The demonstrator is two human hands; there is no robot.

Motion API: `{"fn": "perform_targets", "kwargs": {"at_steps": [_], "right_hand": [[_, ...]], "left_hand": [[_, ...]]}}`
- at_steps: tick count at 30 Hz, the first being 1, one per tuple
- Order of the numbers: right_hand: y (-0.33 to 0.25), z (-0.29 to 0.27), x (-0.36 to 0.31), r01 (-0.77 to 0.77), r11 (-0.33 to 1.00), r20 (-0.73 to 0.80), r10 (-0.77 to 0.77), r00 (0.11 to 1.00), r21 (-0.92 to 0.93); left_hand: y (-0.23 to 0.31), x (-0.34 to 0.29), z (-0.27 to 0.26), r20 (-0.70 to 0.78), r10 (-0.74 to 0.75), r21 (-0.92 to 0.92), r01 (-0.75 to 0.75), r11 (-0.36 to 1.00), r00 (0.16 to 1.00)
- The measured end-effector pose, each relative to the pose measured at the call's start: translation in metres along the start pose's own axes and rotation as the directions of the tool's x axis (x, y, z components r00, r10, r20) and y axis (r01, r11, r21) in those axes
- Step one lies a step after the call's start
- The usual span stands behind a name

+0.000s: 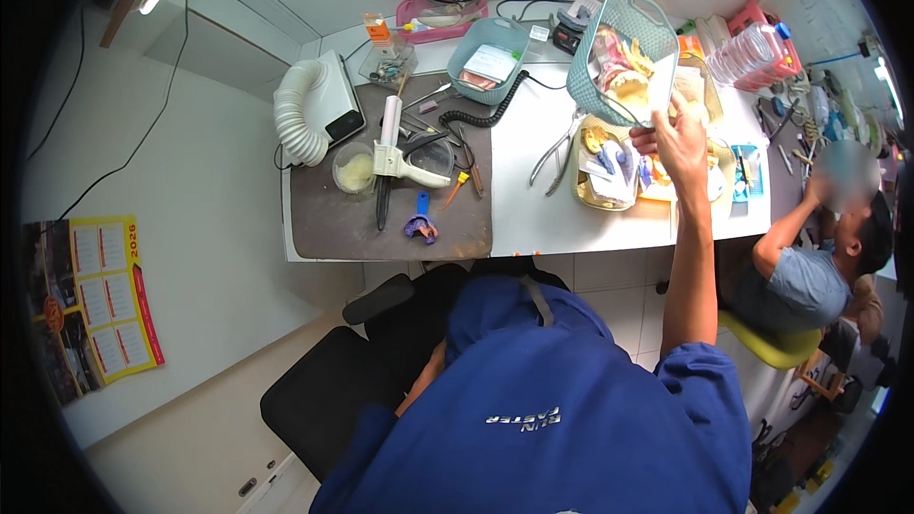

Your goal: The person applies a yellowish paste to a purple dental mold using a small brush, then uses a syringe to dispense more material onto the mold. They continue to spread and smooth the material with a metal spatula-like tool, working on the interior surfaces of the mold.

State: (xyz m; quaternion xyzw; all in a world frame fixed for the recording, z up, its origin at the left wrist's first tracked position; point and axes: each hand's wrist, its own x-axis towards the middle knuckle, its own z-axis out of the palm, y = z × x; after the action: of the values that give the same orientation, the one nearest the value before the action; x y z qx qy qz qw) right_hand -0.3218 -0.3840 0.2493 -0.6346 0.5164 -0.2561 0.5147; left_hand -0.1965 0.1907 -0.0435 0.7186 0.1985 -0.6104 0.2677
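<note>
My right hand point(680, 138) grips the near rim of a teal perforated plastic basket point(583, 67), tilted above the white part of the bench. Inside the basket lie pinkish-red and cream moulded pieces point(628, 88), possibly dental casts, beside white paper. Below my hand sits a cream basket point(583, 192) holding yellowish and blue-grey pieces and paper. Another cream basket point(725, 171) with orange and white items stands to its right, partly covered by my arm. Only part of my left forearm point(424, 379) shows at my side; its hand is hidden.
Left on the bench are a dispensing gun point(390, 160), clear bowls point(354, 169), a blue-handled impression tray point(421, 221) and a white hose unit point(303, 114). Pliers point(556, 154) lie centrally. A second teal basket point(488, 49) stands behind. A seated person point(809, 276) works at right.
</note>
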Motion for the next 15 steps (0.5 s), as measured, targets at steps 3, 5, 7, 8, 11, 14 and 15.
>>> {"fn": "perform_targets", "kwargs": {"at_steps": [3,5,7,8,11,14,15], "right_hand": [[0.017,0.021,-0.015,-0.012,0.999,0.052,0.014,0.999,-0.031],[0.032,0.044,-0.024,-0.031,1.0,0.145,0.031,0.989,-0.004],[0.041,0.069,-0.037,-0.072,0.997,0.205,0.075,0.976,-0.021],[0.041,0.084,-0.047,-0.094,0.995,0.208,0.087,0.974,0.023],[0.054,0.115,-0.057,-0.068,0.996,0.212,0.08,0.974,-0.065],[0.07,0.141,-0.058,-0.027,0.992,0.197,0.051,0.979,-0.126],[0.069,0.151,-0.058,-0.009,0.991,0.2,0.036,0.979,-0.133]], "left_hand": [[0.034,-0.005,0.007,0.239,-0.004,-0.225,0.059,0.972,0.971],[0.065,-0.007,0.018,0.313,0.054,-0.34,0.059,0.938,0.948],[0.102,-0.004,0.035,0.34,0.136,-0.424,0.023,0.905,0.931],[0.114,-0.004,0.04,0.325,0.159,-0.448,0.004,0.894,0.932],[0.142,-0.013,0.046,0.196,0.164,-0.388,-0.077,0.918,0.967],[0.14,0.0,0.04,0.064,0.242,-0.238,-0.221,0.946,0.968],[0.122,0.032,0.024,0.053,0.333,-0.155,-0.321,0.934,0.942]]}}
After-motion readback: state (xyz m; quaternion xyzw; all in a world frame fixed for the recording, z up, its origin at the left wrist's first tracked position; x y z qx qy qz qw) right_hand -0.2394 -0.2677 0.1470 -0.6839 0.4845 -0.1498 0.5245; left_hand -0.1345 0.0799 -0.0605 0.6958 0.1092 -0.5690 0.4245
